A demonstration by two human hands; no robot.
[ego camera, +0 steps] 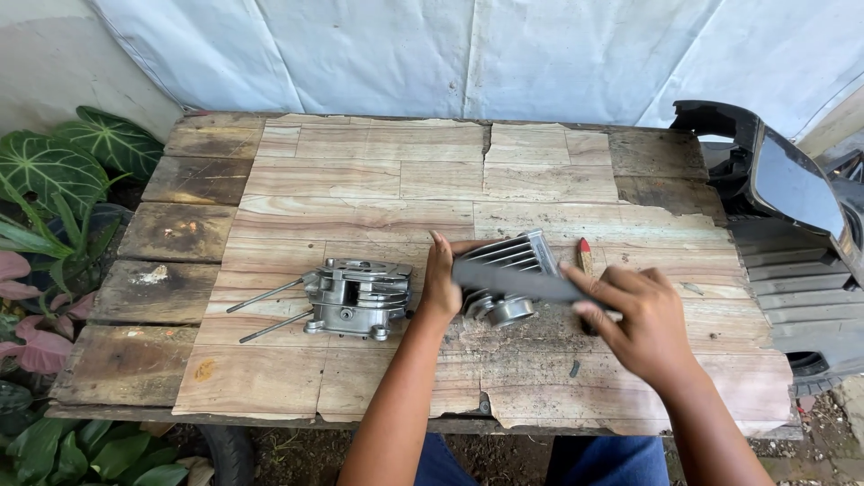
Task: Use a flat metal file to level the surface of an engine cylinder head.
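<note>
My left hand [441,281] grips a finned metal engine part [517,261] near the middle of the wooden table [360,180], holding it at its left side. Across the part's fins lies a dark flat tool [513,279], blurred, with my right hand [634,319] shut on it. To the left lies a second metal engine part [358,297] with two long studs [270,310] sticking out leftward. A pencil with a red end [585,256] lies just behind my right hand.
The table has worn, peeling veneer and dark bare planks at its left edge. Large-leafed plants [54,180] crowd the left side. A black motorcycle body part [774,189] stands at the right. White sheeting hangs behind.
</note>
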